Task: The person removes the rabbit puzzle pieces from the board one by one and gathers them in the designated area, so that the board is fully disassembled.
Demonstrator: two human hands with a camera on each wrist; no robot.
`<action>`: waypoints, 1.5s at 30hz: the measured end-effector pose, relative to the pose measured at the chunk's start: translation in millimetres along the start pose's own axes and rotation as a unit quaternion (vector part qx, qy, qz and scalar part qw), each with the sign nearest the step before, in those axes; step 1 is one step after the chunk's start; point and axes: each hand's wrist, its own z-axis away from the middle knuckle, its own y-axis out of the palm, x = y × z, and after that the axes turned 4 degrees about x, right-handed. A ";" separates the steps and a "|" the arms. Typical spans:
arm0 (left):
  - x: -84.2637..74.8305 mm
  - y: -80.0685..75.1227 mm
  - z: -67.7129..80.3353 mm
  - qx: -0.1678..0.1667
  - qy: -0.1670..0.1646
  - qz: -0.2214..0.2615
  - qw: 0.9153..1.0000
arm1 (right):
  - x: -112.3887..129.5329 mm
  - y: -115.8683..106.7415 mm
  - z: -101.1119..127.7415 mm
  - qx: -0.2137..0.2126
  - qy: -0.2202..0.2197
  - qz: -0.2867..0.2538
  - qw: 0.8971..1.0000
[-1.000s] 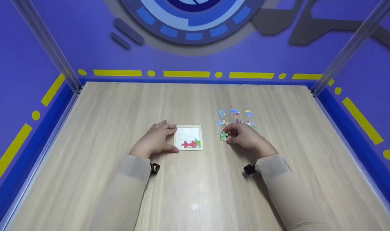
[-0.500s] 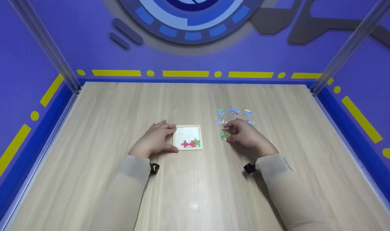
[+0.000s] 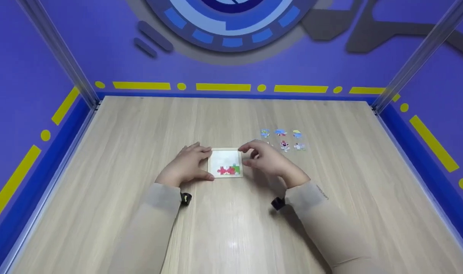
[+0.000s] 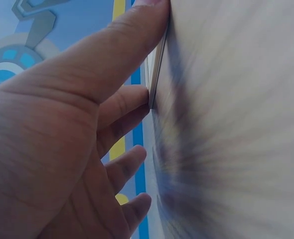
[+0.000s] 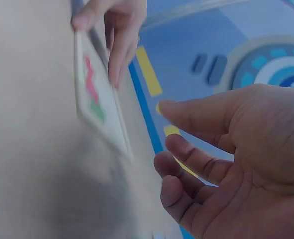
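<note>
A square puzzle tray (image 3: 224,156) with a pale rim lies on the table. Joined red and green jigsaw pieces (image 3: 227,171) sit along its near side. My left hand (image 3: 185,164) grips the tray's left side, index finger at the far corner and thumb at the near one. In the left wrist view the thumb and index finger meet the tray's thin edge. My right hand (image 3: 267,160) hovers at the tray's right side with fingers loosely bent. Nothing shows between its fingers (image 5: 179,144) in the right wrist view.
Several loose jigsaw pieces (image 3: 284,145) lie in rows beyond and right of my right hand, which partly covers the nearer left ones. Blue printed walls (image 3: 231,72) enclose the wooden table (image 3: 159,121) at the back and both sides.
My right hand has let go of a green jigsaw piece by the loose rows and moved left to the tray's right edge. My left hand has stayed on the tray.
</note>
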 end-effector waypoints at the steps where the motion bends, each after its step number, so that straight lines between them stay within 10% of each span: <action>1: 0.2 -0.3 -0.2 0.000 0.001 0.001 1.000 | 4.6 2.7 -3.4 0.004 -0.006 -0.004 1.000; 12: 0.6 -1.4 -0.9 -0.001 0.010 -0.002 1.000 | 15.1 37.6 -21.8 0.047 -0.029 -0.061 0.997; 26: 1.3 -1.5 0.0 0.004 0.005 -0.010 1.000 | 10.5 57.6 -23.9 0.030 -0.054 0.064 0.996; 45: 1.0 -0.8 0.1 0.002 0.006 -0.009 1.000 | 11.9 61.3 -25.9 0.033 -0.066 0.082 0.994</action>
